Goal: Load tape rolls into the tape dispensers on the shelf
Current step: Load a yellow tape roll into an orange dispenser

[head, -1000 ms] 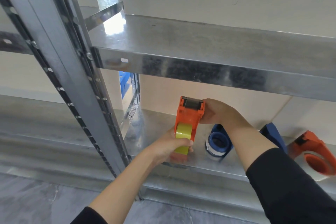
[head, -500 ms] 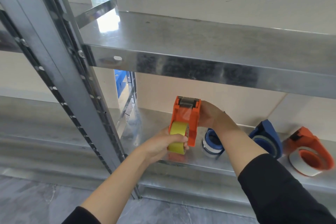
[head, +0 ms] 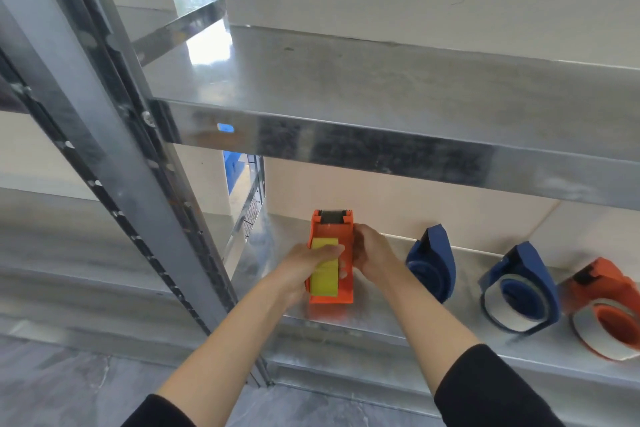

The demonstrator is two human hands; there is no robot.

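Left hand [head: 302,270] grips yellow roll [head: 324,282]; right hand [head: 373,253], orange dispenser [head: 346,238].

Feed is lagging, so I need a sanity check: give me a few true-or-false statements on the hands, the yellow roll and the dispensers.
1. The left hand grips the yellow tape roll. True.
2. The right hand rests on a blue dispenser. False: it holds the side of the held orange dispenser.
3. Two blue dispensers stand on the lower shelf. True.
4. The held orange dispenser is on the upper shelf. False: it is at the lower shelf.
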